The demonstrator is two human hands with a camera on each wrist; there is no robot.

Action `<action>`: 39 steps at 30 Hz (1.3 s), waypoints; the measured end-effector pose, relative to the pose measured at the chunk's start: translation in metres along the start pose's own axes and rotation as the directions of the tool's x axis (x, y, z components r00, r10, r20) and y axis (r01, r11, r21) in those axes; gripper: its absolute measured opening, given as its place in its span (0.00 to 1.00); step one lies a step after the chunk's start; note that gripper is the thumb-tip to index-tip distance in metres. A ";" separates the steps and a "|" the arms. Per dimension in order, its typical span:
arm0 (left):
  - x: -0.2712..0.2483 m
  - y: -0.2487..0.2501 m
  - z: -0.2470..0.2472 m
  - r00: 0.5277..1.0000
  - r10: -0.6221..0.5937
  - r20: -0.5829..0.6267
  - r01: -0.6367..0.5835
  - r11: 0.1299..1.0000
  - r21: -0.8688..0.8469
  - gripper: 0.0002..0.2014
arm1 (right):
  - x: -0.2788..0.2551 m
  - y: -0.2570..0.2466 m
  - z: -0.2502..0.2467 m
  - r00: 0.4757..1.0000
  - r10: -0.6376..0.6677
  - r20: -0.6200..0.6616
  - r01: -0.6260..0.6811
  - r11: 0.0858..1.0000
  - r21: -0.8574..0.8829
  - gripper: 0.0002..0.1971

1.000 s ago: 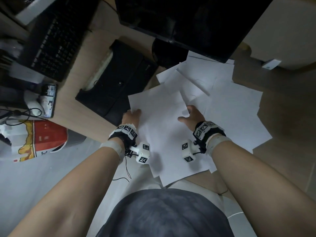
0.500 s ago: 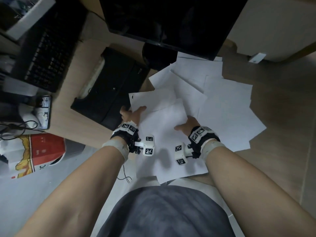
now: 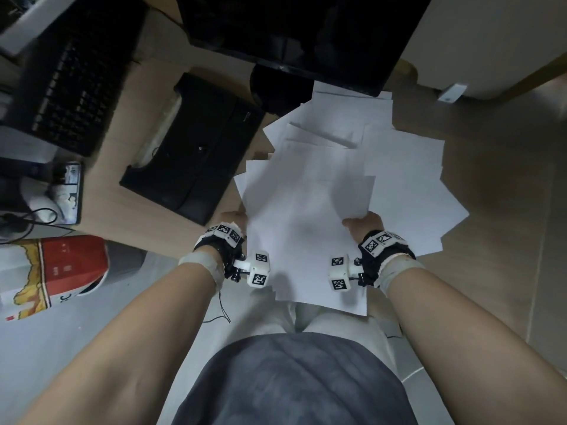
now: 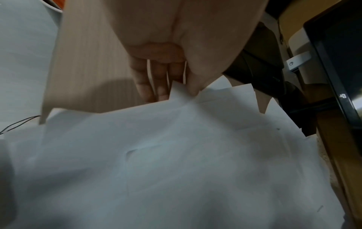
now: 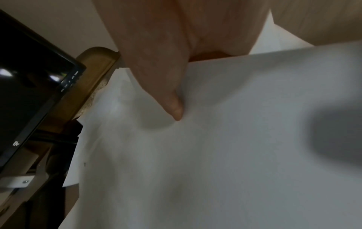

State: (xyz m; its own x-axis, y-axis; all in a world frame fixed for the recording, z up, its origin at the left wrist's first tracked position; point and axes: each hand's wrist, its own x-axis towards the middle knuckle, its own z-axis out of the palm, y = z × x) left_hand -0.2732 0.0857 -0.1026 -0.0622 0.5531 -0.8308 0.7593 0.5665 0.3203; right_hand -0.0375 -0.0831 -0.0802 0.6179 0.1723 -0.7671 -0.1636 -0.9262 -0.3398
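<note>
A loose stack of white paper sheets (image 3: 306, 222) is held between both hands over the front edge of the wooden desk (image 3: 129, 148). My left hand (image 3: 234, 220) grips the stack's left edge, thumb on top and fingers (image 4: 156, 80) underneath the sheets (image 4: 176, 155). My right hand (image 3: 365, 223) grips the right edge, with its thumb (image 5: 172, 96) pressed on the top sheet (image 5: 235, 139) and its fingers hidden below. More white sheets (image 3: 408, 185) lie fanned out on the desk beyond and to the right.
A black monitor (image 3: 300, 32) stands behind the papers. A black folder-like case (image 3: 196, 148) lies left of them, with a black keyboard (image 3: 70, 87) farther left. A phone (image 3: 66, 191) and a red and white bag (image 3: 52, 271) are at the left.
Both hands went from lying on the sheets to gripping their side edges. The gathered stack has come toward my body and now overhangs the desk edge.
</note>
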 end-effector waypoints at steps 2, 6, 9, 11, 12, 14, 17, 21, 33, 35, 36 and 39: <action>-0.026 0.001 -0.003 0.996 -0.027 0.089 0.021 0.997 0.070 0.19 | -0.004 0.002 0.006 1.000 0.007 -0.027 -0.006 1.000 0.023 0.22; -0.049 -0.007 -0.001 0.974 -0.119 0.193 0.079 0.976 0.203 0.08 | -0.010 0.003 0.013 0.996 -0.011 -0.087 0.011 1.000 0.000 0.23; -0.043 -0.007 0.001 0.986 -0.011 0.166 -0.006 0.995 0.098 0.13 | -0.013 -0.003 0.021 0.990 -0.077 -0.119 0.063 0.991 -0.122 0.26; -0.034 -0.003 0.006 0.989 0.087 0.116 -0.088 0.996 0.002 0.22 | -0.016 -0.011 0.029 0.989 -0.104 -0.102 0.073 0.959 -0.273 0.32; -0.036 0.003 0.007 0.989 0.099 0.110 -0.094 0.994 -0.050 0.25 | -0.018 -0.016 0.031 0.992 -0.102 -0.071 0.075 0.945 -0.318 0.36; -0.041 0.015 0.011 0.982 0.094 0.165 -0.074 0.989 -0.127 0.24 | -0.020 -0.025 0.035 0.997 -0.083 0.006 0.080 0.938 -0.337 0.42; -0.030 0.024 0.017 0.970 0.133 0.206 -0.108 0.986 -0.127 0.34 | -0.016 -0.030 0.032 0.991 -0.108 0.084 0.131 0.929 -0.347 0.45; -0.038 0.033 0.016 0.981 0.103 0.166 -0.086 0.990 -0.107 0.41 | -0.010 -0.033 0.028 0.988 -0.122 0.092 0.145 0.940 -0.308 0.47; -0.054 0.057 0.044 0.973 -0.017 -0.232 0.034 0.997 0.070 0.39 | 0.012 -0.028 -0.027 0.998 -0.070 0.011 0.069 0.947 -0.314 0.44; -0.066 0.073 0.063 0.949 0.084 -0.303 -0.066 0.995 0.069 0.36 | 0.026 -0.015 -0.061 0.997 -0.005 -0.079 -0.022 0.941 -0.338 0.46; -0.073 0.082 0.075 0.951 0.127 -0.283 -0.106 0.990 0.090 0.33 | 0.034 -0.007 -0.078 0.994 0.016 -0.112 -0.053 0.940 -0.338 0.48; -0.083 0.099 0.116 0.966 0.187 -0.181 -0.162 0.976 0.142 0.28 | 0.058 0.014 -0.122 0.984 0.040 -0.172 -0.098 0.936 -0.337 0.53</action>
State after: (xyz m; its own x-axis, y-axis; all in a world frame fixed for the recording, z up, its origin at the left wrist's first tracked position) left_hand -0.1180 0.0252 -0.0548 -0.0357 0.7503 -0.6601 0.8437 0.3767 0.3825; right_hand 0.0896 -0.1268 -0.0629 0.7341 0.0742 -0.6749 0.0457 -0.9972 -0.0599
